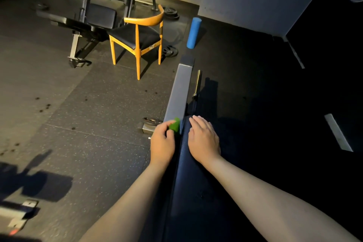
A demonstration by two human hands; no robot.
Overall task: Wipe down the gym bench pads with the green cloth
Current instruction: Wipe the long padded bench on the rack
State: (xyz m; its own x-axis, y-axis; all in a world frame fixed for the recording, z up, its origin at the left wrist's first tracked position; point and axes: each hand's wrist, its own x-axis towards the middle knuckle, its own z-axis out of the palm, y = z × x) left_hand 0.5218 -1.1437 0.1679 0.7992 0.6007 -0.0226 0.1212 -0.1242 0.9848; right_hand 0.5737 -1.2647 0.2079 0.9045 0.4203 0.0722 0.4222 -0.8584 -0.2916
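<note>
A long black bench pad point(193, 186) runs from the bottom of the view up toward the middle. My left hand point(162, 141) grips the bunched green cloth point(175, 125) against the pad's left side, near its far end. My right hand point(204, 139) lies flat on top of the pad with its fingers straight, beside the left hand. Most of the cloth is hidden under my left fingers.
A grey steel beam point(179, 92) extends beyond the pad. A metal bar point(197, 84) lies right of it. A weight plate point(150, 120) lies on the floor by my left hand. Further off stand an orange chair point(137, 37), a blue foam roller point(193, 32) and a weight machine point(92, 15).
</note>
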